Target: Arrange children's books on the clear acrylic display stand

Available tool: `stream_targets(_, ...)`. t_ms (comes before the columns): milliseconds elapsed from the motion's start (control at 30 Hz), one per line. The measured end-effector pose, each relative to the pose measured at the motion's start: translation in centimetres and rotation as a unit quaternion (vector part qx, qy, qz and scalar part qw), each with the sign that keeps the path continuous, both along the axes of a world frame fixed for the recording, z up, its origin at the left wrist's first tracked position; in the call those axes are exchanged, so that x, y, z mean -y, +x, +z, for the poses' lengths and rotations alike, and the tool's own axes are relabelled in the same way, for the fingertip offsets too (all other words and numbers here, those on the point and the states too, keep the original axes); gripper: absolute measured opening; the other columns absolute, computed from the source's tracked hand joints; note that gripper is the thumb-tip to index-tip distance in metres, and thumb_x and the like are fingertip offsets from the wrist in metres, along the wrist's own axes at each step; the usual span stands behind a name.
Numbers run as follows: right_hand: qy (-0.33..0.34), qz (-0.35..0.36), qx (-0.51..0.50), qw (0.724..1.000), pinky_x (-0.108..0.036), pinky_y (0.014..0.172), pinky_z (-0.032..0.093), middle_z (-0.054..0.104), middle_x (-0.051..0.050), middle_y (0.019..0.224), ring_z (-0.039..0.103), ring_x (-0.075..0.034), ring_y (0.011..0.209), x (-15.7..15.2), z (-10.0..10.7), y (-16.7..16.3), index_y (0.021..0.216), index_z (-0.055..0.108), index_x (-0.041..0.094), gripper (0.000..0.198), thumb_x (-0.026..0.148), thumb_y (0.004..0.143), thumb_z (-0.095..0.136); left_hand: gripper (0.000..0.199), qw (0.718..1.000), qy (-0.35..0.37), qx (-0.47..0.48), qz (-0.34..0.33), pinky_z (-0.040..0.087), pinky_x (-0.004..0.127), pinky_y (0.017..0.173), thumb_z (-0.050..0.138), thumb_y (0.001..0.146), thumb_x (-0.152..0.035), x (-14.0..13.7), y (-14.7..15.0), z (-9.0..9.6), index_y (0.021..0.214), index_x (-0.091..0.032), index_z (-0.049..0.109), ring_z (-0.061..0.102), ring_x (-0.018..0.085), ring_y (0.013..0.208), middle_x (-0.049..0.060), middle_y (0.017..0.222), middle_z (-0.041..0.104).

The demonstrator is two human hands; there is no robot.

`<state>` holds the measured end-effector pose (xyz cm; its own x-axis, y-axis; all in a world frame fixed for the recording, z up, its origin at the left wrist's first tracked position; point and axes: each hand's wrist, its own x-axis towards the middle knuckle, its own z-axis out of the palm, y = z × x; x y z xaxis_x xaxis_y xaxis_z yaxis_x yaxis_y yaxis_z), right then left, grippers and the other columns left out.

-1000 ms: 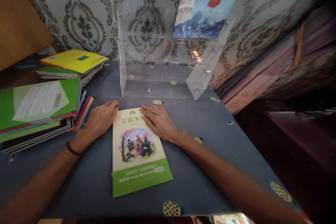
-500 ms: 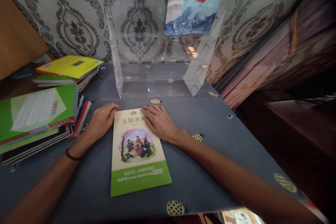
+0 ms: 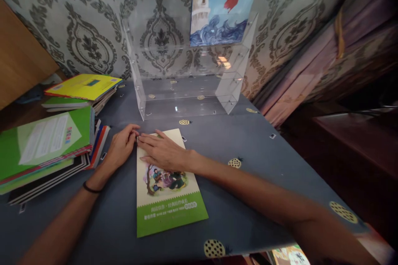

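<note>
A thin book (image 3: 171, 211) with a cream and green cover lies flat on the table, showing Chinese characters and a painted group of figures. At its top left corner is my left hand (image 3: 123, 143), fingers bent and thumb close against the edge. My right hand (image 3: 163, 150) lies flat across the upper cover, fingers stretched left to that same corner. The right hand hides the printed title and the top of the picture.
A clear acrylic rack (image 3: 141, 99) stands behind the book, with a picture book (image 3: 217, 12) high on its right side. Stacked books with a green cover (image 3: 83, 126) and a yellow cover (image 3: 90, 85) lie at the left. A curtain (image 3: 311, 62) hangs at the right.
My right hand has slid left across the cover, from the top right part to the top left corner. My left hand stays by that corner. The view has tilted slightly.
</note>
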<state>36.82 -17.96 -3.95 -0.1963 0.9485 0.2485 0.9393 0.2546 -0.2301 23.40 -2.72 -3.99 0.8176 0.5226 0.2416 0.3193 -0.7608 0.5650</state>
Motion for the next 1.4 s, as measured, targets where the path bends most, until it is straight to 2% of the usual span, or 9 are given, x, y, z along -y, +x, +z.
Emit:
stream_targets(233,0.007,0.001,-0.005,1.000,-0.057,0.121,0.035,0.052,-0.018,0.154,0.046,-0.028,0.145,-0.9,-0.7,0.1,0.147,0.050,0.013,0.049,0.038,0.105,0.052,0.030,0.999,0.037,0.004,-0.005,0.055,0.036,0.085,0.042,0.094,-0.028,-0.1,0.1,-0.6,0.113,-0.019,0.063,0.070,0.022,0.087,0.006,0.094,0.075)
stream_targets(400,-0.008,-0.027,-0.010,1.000,-0.051,0.124,0.033,0.052,-0.017,0.153,0.045,-0.026,0.146,0.3,-0.7,1.1,0.146,0.053,0.013,0.049,0.040,0.106,0.049,0.028,0.998,0.065,0.007,-0.020,0.054,0.036,0.085,0.044,0.095,-0.031,0.2,0.1,-1.1,0.113,-0.019,0.062,0.070,0.023,0.089,0.007,0.095,0.073)
stream_targets(633,-0.023,-0.062,-0.044,0.997,-0.053,0.125,0.031,0.049,-0.017,0.156,0.042,-0.027,0.148,3.3,-1.4,4.0,0.148,0.052,0.012,0.049,0.037,0.106,0.047,0.027,0.992,0.122,0.003,-0.037,0.053,0.035,0.083,0.040,0.096,-0.025,0.8,0.1,-1.0,0.110,-0.018,0.062,0.069,0.023,0.091,0.007,0.097,0.071)
stream_targets(800,-0.002,-0.104,-0.131,0.986,-0.055,0.122,0.036,0.049,-0.016,0.157,0.043,-0.027,0.147,5.7,-2.3,6.4,0.147,0.053,0.016,0.049,0.040,0.106,0.042,0.027,0.984,0.173,-0.030,-0.038,0.052,0.039,0.087,0.039,0.098,-0.023,1.0,0.0,-0.9,0.107,-0.018,0.063,0.067,0.027,0.098,0.011,0.105,0.071)
stream_targets(967,0.016,-0.128,-0.268,0.955,-0.051,0.116,0.044,0.062,-0.010,0.146,0.055,-0.025,0.138,6.3,-2.3,7.6,0.141,0.061,0.022,0.046,0.042,0.108,0.035,0.028,0.952,0.291,-0.085,-0.041,0.050,0.048,0.087,0.039,0.100,-0.021,2.2,0.3,0.2,0.109,-0.017,0.066,0.062,0.034,0.104,0.016,0.109,0.070)
stream_targets(1033,0.019,-0.141,-0.315,0.938,-0.049,0.113,0.047,0.065,-0.008,0.142,0.060,-0.024,0.132,6.2,-2.1,7.8,0.140,0.062,0.024,0.047,0.043,0.108,0.034,0.028,0.948,0.300,-0.078,-0.064,0.050,0.049,0.088,0.040,0.101,-0.020,3.0,0.7,0.5,0.111,-0.018,0.066,0.061,0.033,0.105,0.016,0.112,0.070)
stream_targets(1167,0.031,-0.146,-0.355,0.923,-0.047,0.112,0.048,0.068,-0.009,0.138,0.063,-0.024,0.129,6.0,-2.1,8.0,0.139,0.063,0.022,0.046,0.042,0.108,0.034,0.034,0.957,0.229,-0.030,-0.174,0.052,0.043,0.092,0.033,0.105,-0.022,4.7,2.4,0.6,0.120,-0.018,0.063,0.063,0.027,0.105,0.012,0.114,0.069)
stream_targets(1267,0.040,-0.143,-0.367,0.918,-0.046,0.112,0.047,0.069,-0.011,0.136,0.064,-0.023,0.127,6.0,-2.1,8.0,0.141,0.059,0.019,0.047,0.041,0.108,0.035,0.035,0.949,0.200,-0.020,-0.244,0.052,0.043,0.097,0.034,0.106,-0.025,5.7,3.7,0.4,0.129,-0.017,0.060,0.062,0.026,0.112,0.012,0.123,0.068)
stream_targets(1400,0.043,-0.141,-0.387,0.910,-0.043,0.112,0.047,0.070,-0.011,0.133,0.065,-0.021,0.125,6.1,-2.2,8.1,0.144,0.055,0.019,0.047,0.042,0.108,0.036,0.041,0.932,0.198,-0.026,-0.302,0.049,0.048,0.105,0.038,0.107,-0.033,6.1,4.7,0.0,0.140,-0.017,0.055,0.058,0.029,0.127,0.015,0.141,0.061)
